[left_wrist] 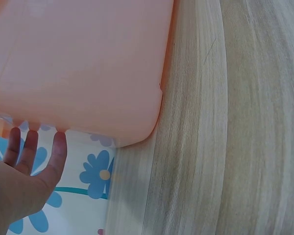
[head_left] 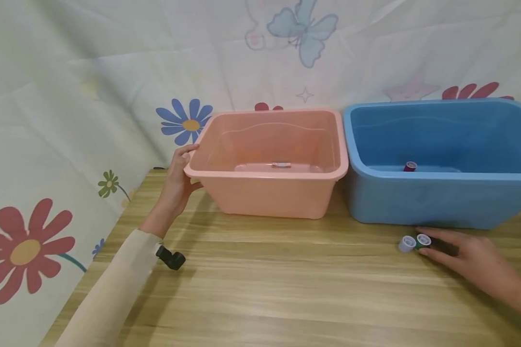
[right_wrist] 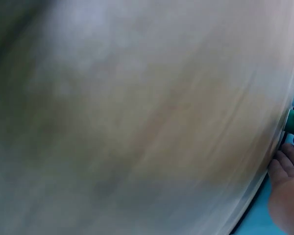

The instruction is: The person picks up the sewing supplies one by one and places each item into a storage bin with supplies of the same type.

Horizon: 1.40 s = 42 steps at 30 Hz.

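At the left end of the pink bin [head_left: 269,195], my left hand [head_left: 177,180] holds the rim. Its fingertips meet the wall below that rim in the left wrist view. On the table before the blue bin [head_left: 417,200], my right hand [head_left: 477,258] pinches a green thread spool [head_left: 423,240] between thumb and finger. A pale thread spool [head_left: 406,244] stands upright right beside the green one. Inside the blue bin lies a red spool [head_left: 410,166]. A small spool with a pale middle [head_left: 281,165] is on its side in the pink bin.
Both bins stand side by side at the back of the wooden table [head_left: 260,284]. Behind them hangs a cloth [head_left: 226,62] printed with flowers and a butterfly, which also runs along the left side. A black wrist camera [head_left: 171,258] is strapped to the left sleeve.
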Available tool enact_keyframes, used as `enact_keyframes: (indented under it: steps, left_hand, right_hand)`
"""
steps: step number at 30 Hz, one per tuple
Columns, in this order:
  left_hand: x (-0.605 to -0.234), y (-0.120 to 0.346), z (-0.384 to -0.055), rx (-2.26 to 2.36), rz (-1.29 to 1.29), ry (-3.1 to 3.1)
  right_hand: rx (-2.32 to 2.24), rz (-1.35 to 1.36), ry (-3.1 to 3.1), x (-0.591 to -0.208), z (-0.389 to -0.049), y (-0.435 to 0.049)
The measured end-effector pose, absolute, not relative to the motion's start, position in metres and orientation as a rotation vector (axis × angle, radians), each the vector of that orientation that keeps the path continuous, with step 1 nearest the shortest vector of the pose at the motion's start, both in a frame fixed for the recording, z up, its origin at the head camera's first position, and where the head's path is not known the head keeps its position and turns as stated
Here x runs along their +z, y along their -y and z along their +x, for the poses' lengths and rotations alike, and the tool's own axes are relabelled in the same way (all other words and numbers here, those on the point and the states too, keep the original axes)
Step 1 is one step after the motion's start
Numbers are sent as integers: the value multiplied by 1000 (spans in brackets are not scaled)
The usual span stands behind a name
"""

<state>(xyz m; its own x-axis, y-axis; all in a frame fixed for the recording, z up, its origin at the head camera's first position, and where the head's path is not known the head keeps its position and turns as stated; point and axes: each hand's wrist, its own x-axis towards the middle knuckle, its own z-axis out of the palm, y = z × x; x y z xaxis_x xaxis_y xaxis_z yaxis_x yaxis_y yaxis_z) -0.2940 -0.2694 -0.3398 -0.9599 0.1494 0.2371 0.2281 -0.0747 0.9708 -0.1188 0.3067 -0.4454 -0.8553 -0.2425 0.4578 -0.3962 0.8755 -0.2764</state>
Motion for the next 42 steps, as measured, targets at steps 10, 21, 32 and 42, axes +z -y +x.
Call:
enact_keyframes:
  steps: [10,21,32,42]
  left_hand:
    - [-340,268,-295,-2234,-396,2104]
    - [-340,268,-294,-2241,-408,2096]
    - [-339,268,-294,-2238,-399,2096]
    - [-340,268,-294,-2246,-401,2088]
  right_hand:
    - [559,356,2686,-445,-118,-298]
    - [600,361,2656,-444,-113,-300]
    - [679,343,2659,-437,-114,-300]
    - [791,334,2619,-436,-114,-298]
